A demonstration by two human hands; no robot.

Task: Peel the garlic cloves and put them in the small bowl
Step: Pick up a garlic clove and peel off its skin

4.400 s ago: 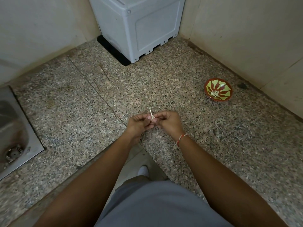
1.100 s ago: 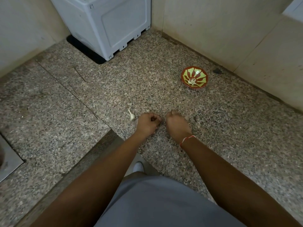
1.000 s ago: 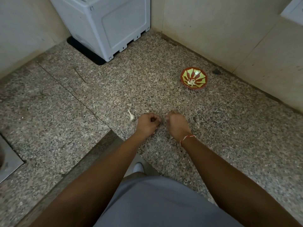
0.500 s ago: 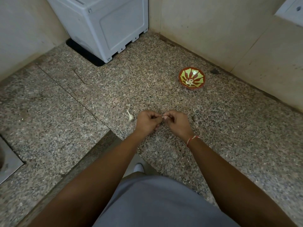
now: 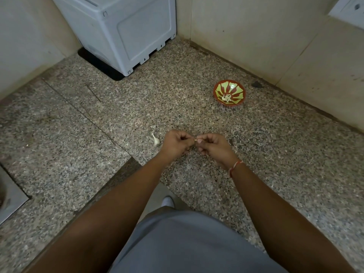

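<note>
My left hand (image 5: 175, 142) and my right hand (image 5: 213, 145) meet just above the speckled granite counter, fingers curled. Between their fingertips they pinch a small pale garlic clove (image 5: 196, 139), mostly hidden by the fingers. A loose white garlic clove (image 5: 156, 140) with a pointed tail lies on the counter just left of my left hand. The small red and yellow-green bowl (image 5: 236, 88) stands at the back right near the wall, with peeled garlic pieces (image 5: 226, 98) in its bottom.
A grey plastic appliance (image 5: 126, 30) on a black mat fills the back corner. Tiled walls close the counter at the back and right. A steel sink (image 5: 9, 196) edge shows at the far left. The counter's front edge steps inward under my left forearm.
Both hands have lifted off the counter, where they rested a second ago, and now hold a clove between them. The earlier clove lies on the counter to the left.
</note>
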